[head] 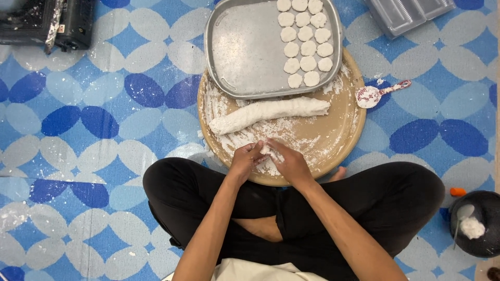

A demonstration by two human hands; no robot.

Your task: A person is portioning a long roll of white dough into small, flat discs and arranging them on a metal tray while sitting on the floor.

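My left hand [245, 158] and my right hand [290, 162] meet over the near edge of a round tan board [341, 132] dusted with flour. Between their fingers sits a small white piece of dough [266, 150], held by both hands. A long white dough roll [268, 113] lies across the board just beyond my hands. Behind it a metal tray [245, 52] rests partly on the board, with several small round dough pieces [304, 41] lined up on its right side.
I sit cross-legged in black trousers on a blue and white patterned mat [94, 119]. A floury spoon [377, 93] lies right of the board. A black bowl of flour [476, 224] stands at the right, a grey container [406, 15] top right, a black appliance [47, 23] top left.
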